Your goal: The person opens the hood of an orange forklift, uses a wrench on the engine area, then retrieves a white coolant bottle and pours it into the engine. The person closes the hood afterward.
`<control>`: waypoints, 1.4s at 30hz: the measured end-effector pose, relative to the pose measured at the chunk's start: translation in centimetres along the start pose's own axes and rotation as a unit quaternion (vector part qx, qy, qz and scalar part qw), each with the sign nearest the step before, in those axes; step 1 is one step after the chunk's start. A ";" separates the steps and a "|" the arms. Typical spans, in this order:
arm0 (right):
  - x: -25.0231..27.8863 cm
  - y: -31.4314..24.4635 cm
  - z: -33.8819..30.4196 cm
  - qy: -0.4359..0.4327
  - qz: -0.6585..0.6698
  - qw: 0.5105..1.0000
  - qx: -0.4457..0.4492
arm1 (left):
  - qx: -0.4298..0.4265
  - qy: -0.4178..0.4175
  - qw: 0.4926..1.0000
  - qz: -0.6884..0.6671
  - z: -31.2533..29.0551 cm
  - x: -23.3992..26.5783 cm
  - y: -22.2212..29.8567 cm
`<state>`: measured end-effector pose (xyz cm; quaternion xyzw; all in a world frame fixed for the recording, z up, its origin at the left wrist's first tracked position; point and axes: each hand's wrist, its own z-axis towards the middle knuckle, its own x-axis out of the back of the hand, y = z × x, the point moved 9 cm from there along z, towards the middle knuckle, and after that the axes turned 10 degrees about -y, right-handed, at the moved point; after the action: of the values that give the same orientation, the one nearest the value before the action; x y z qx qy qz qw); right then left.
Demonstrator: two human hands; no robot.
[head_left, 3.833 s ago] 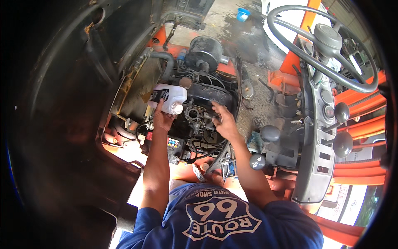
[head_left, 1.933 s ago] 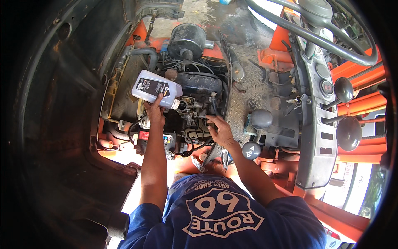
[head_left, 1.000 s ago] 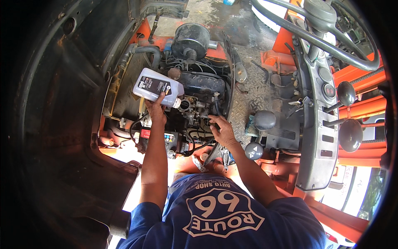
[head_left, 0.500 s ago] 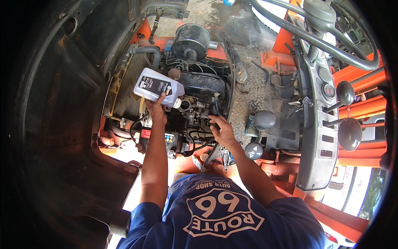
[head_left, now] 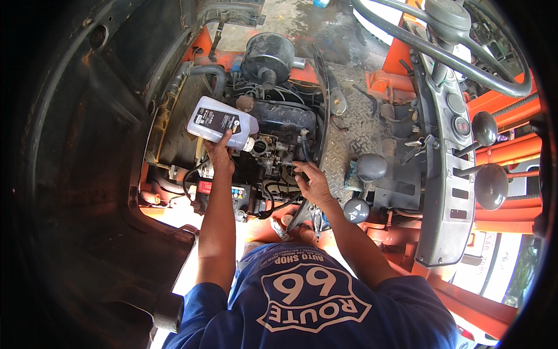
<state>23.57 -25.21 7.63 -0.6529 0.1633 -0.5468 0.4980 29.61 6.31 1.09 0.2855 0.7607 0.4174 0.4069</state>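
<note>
My left hand [head_left: 220, 156] grips a pale plastic bottle [head_left: 204, 121] with a black label from below. The bottle lies tilted, its white neck pointing down to the right beside the round open throat of the carburetor [head_left: 261, 146]. Whether liquid leaves it, I cannot tell. On the carburetor's right side, my right hand [head_left: 314, 185] has its fingers curled, the tips at small linkage parts. What lies between those fingertips is too small to make out. Behind the carburetor stretches the dark engine cover [head_left: 285, 119].
A black round air cleaner housing [head_left: 268, 57] stands behind the engine. Close to my left forearm sits a battery [head_left: 235, 193] among cables. To the right are a metal floor plate [head_left: 349, 139], black-knobbed levers [head_left: 371, 168] and a steering wheel [head_left: 442, 55]. A dark raised panel [head_left: 87, 145] fills the left.
</note>
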 end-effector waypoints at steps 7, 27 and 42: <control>0.2 -0.3 -0.1 0.003 -0.013 1.000 0.015 | 0.028 0.021 0.998 -0.053 0.4 1.0 -1.5; 2.5 -7.9 -8.6 0.001 -0.025 1.000 0.018 | 0.222 -0.131 0.899 -0.353 -13.4 -1.4 2.0; 4.1 -14.0 -19.9 -0.135 -0.002 0.991 -0.020 | 0.508 -0.293 0.810 0.035 -36.4 -5.6 -4.7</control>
<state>2.95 -31.36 19.65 -0.7309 0.1041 -0.4511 0.5014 0.79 -15.01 10.84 0.5863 0.6986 -0.1178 0.3929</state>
